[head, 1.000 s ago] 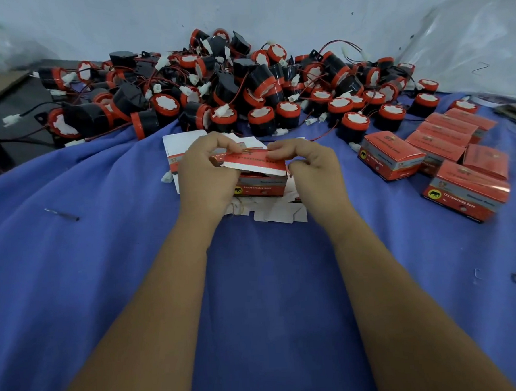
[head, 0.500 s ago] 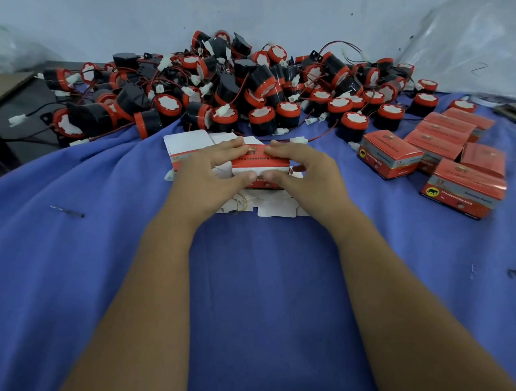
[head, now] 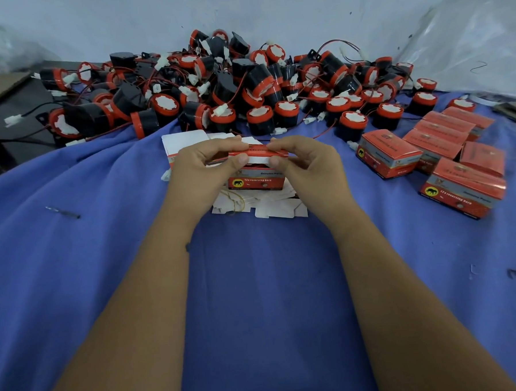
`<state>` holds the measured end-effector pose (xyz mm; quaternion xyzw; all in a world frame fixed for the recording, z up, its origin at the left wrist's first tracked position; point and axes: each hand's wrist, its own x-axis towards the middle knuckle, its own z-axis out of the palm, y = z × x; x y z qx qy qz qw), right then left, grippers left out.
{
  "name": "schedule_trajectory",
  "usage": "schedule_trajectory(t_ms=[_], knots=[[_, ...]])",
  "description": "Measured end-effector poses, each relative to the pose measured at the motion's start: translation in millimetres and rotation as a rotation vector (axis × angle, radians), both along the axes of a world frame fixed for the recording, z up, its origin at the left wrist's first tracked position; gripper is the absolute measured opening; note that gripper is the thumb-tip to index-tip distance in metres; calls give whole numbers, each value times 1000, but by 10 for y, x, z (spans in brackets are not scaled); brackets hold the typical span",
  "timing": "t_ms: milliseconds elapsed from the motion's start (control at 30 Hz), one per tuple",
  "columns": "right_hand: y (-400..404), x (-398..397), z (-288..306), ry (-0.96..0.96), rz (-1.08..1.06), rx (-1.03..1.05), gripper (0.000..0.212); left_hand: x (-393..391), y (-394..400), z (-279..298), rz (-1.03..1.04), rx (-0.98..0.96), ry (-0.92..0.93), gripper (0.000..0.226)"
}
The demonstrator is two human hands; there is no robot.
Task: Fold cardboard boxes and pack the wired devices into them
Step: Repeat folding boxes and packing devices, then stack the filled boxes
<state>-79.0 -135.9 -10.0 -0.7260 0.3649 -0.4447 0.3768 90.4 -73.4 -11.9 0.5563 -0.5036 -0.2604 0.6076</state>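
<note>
My left hand (head: pixel 203 168) and my right hand (head: pixel 307 163) each pinch the top flap of the little red box (head: pixel 257 182). The box sits on the blue cloth (head: pixel 105 263), right under my fingers. It looks like thin, light card that bends easily, so I think it is best to hold the flap edges gently. The wired devices (head: pixel 258 117) lie piled just behind.

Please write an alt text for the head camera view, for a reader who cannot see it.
Two bare hands, left hand and right hand, pinch the top flap of a small red box over a blue cloth. Behind lies a pile of black-and-red wired devices; folded red boxes sit at right.
</note>
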Motion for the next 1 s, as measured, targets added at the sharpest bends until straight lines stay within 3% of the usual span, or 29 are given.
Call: schedule_trajectory(t_ms=[133,333,567,833,1000], knots=[[19,-12,17,-94,41,81,23,-8,3,-1,-16,-2,42,20],[23,-32,24,-137,64,133,15,-28,19,-3,-11,5,-39,16],[24,-44,2,-89,61,100,17,-39,29,-22,21,-10,-125,24],[24,-71,37,-103,86,115,23,-38,0,-20,20,-6,49,18],[27,-56,13,-93,48,70,21,-39,10,-25,26,0,-30,24]])
